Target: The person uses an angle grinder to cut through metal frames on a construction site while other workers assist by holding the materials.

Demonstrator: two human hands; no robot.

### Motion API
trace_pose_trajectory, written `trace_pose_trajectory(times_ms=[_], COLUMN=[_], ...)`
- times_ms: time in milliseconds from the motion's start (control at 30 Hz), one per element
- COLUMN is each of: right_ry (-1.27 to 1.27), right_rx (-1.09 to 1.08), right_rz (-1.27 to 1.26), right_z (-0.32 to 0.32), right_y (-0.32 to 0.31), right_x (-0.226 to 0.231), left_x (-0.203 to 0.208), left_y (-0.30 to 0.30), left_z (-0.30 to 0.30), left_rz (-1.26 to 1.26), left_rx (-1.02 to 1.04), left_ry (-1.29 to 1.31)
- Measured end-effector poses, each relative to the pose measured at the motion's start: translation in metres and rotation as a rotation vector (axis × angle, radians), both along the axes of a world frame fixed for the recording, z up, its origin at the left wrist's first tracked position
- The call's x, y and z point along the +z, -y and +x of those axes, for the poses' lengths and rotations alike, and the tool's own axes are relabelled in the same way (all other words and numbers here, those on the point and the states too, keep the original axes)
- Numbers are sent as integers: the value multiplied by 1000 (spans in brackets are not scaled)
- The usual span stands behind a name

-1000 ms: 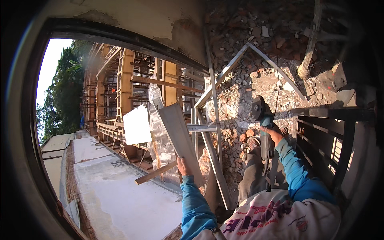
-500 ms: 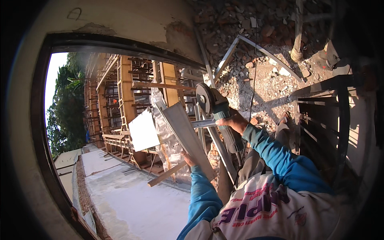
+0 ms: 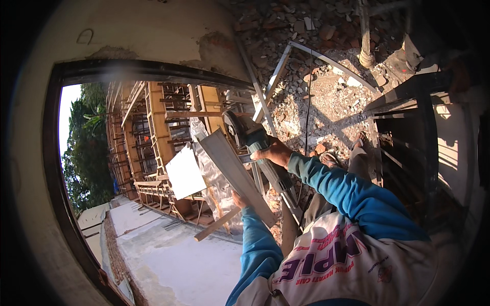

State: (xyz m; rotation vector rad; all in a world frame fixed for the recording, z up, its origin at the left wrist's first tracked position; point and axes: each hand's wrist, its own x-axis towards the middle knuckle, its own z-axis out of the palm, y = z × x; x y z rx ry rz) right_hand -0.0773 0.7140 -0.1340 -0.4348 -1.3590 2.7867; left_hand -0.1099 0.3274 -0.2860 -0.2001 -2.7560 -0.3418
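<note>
My right hand (image 3: 273, 152) is closed around the body of a dark green angle grinder (image 3: 274, 176). Its round cutting disc (image 3: 233, 128) points away from me, close to the far end of a long grey plank (image 3: 232, 171). From this view I cannot tell whether disc and plank touch. My left hand (image 3: 238, 199) grips the plank's left edge nearer my body, its fingers partly hidden. Just beneath that hand, a short wooden strip (image 3: 217, 225) sticks out to the left. Crumpled silvery sheeting (image 3: 202, 133) and a bright white panel (image 3: 186, 173) lie beyond the plank.
A dark-framed opening (image 3: 145, 66) in the left wall looks onto wooden formwork (image 3: 158, 117) and a pale concrete slab (image 3: 168, 255). Rubble (image 3: 326, 92) covers the ground ahead, with a bent metal bar (image 3: 332, 62) and a black cable (image 3: 308, 109). Dark metal framing (image 3: 431, 137) stands at right.
My right hand and the grinder have shifted left and slightly back, bringing the disc nearer the plank's far end. My left hand stays on the plank. The view has turned slightly.
</note>
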Motion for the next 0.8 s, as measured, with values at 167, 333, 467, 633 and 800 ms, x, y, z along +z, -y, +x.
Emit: trace_pose_trajectory(times_ms=[167, 333, 467, 633, 800], right_ry=[24, 97, 70, 65, 112], right_rx=[46, 133, 101, 26, 97], right_rz=[6, 9, -9, -1, -1], right_z=[-6, -2, -2, -4, -3], right_y=[3, -6, 7, -3, -3], right_x=[-4, 0, -9, -13, -9], left_x=[-10, -8, -1, 22, -19], left_y=[7, -12, -10, -56, -10], left_z=[2, 2, 6, 13, 7], left_rz=[-53, 214, 579, 401, 80], left_rx=[-14, 30, 146, 26, -167], left_ry=[-36, 122, 295, 230, 52])
